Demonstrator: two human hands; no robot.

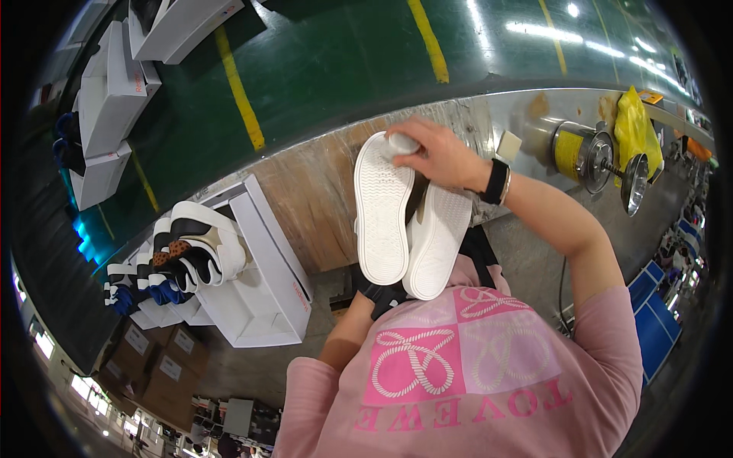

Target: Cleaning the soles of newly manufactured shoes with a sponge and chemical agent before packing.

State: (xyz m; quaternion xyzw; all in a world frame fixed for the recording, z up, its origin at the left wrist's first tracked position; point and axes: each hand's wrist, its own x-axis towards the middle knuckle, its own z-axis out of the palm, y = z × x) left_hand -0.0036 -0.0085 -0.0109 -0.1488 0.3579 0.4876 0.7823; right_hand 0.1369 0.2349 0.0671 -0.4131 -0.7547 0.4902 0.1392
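Note:
Two white shoes show their patterned soles upward, side by side over the bench edge in front of me. My right hand point(439, 155) has thumb and fingers closed round a small white pad point(402, 143), which it presses at the far end of the left shoe's sole point(382, 217). The other shoe point(441, 240) lies to its right, partly below my right wrist. My left forearm point(345, 333) runs up to the near ends of the shoes, with something black at the wrist. Behind the shoes, my left hand's fingers are hidden.
At left stand open white shoeboxes point(263, 317) with several shoes point(200, 240). A green surface with yellow stripes point(429, 42) runs beyond the wooden board point(305, 195). On the right are a metal can point(584, 153), a yellow bag point(632, 126) and a pale block point(508, 145).

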